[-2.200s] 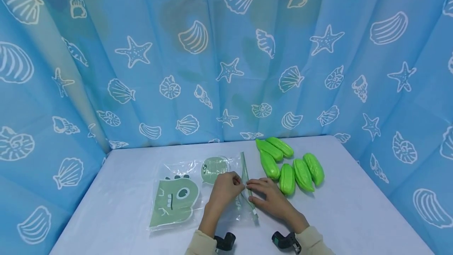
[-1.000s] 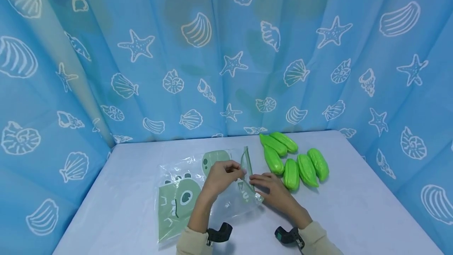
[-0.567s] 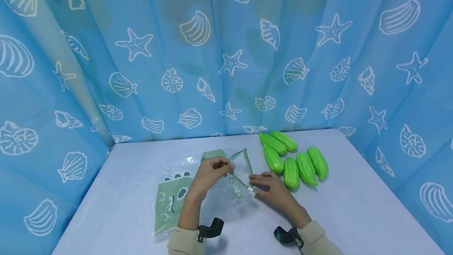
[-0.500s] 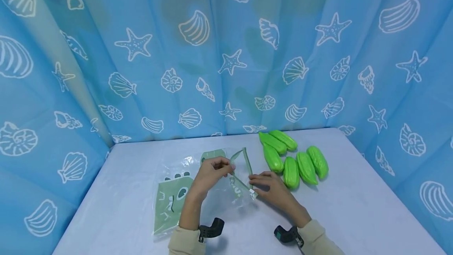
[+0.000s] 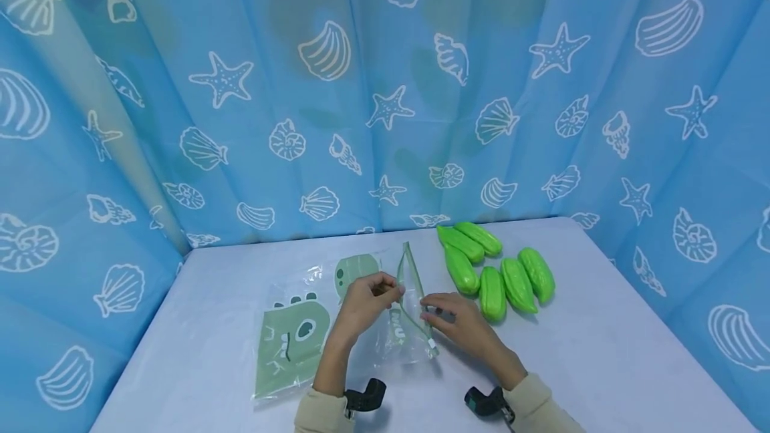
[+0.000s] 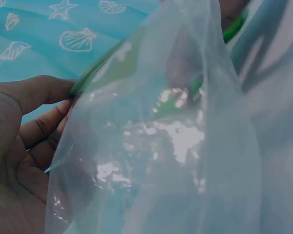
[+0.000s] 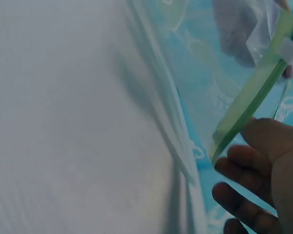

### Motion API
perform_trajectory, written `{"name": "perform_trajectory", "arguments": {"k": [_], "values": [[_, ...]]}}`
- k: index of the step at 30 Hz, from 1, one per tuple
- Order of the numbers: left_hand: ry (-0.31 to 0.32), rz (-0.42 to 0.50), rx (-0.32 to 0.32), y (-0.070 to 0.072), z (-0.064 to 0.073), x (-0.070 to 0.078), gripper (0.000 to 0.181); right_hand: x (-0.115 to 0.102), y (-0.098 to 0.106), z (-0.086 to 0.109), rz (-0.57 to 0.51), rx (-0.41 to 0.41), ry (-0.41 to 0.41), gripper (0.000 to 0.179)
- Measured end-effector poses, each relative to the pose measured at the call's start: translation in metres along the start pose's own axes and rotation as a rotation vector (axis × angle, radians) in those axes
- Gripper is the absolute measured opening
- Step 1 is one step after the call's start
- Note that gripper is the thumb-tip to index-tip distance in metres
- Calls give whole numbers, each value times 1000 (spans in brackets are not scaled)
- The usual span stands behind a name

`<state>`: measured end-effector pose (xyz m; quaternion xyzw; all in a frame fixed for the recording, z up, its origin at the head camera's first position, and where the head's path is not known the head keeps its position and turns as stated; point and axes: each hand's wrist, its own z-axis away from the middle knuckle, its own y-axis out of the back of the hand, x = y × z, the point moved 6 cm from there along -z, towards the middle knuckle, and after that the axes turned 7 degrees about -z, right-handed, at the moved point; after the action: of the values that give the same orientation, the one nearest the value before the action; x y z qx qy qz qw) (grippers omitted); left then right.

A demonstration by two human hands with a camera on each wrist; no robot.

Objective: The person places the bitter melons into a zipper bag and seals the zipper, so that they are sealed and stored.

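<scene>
A clear plastic zip bag (image 5: 367, 346) with green dinosaur prints lies on the table in the head view, its green-edged mouth facing right and parted. My left hand (image 5: 368, 299) pinches the left lip of that mouth between thumb and fingers; the left wrist view shows the thumb (image 6: 49, 92) on the green strip. On the opposite lip, my right hand (image 5: 460, 326) holds the green zip strip (image 7: 254, 97) between thumb and index finger, other fingers loosely spread. A white slider (image 7: 288, 49) sits on the strip. Only bag film shows inside.
Several shiny, bright green, elongated ridged pieces (image 5: 493, 294) lie right of the bag, just beyond my right hand. A white-covered table (image 5: 601, 366) bears everything. Blue shell-print curtains (image 5: 385, 112) rise behind the table and at its sides.
The bag's lips, together at first, have been drawn apart by my left hand moving left. Since half a second ago, that hand has come slightly back right and the gap has narrowed.
</scene>
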<state>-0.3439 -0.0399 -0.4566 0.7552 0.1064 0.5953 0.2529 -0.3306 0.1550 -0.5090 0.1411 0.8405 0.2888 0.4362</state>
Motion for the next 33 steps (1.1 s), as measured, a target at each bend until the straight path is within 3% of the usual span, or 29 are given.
{"name": "perform_trajectory", "arguments": {"k": [6, 13, 16, 23, 29, 33], "values": [[7, 9, 14, 3, 3, 0, 12, -16, 29, -5, 242, 175, 33, 29], [-13, 27, 6, 4, -2, 7, 13, -8, 84, 9, 390, 325, -189, 43], [-16, 31, 8, 5, -4, 9, 14, -2, 93, 22, 471, 306, -278, 53], [-11, 43, 23, 13, -6, 10, 16, 7, 91, 29, 653, 280, -248, 62], [16, 38, 13, 8, -3, 3, 15, 14, 99, 33, 572, 182, -414, 45], [10, 31, 7, 7, -2, 2, 14, 9, 113, 39, 483, 183, -477, 48]]}}
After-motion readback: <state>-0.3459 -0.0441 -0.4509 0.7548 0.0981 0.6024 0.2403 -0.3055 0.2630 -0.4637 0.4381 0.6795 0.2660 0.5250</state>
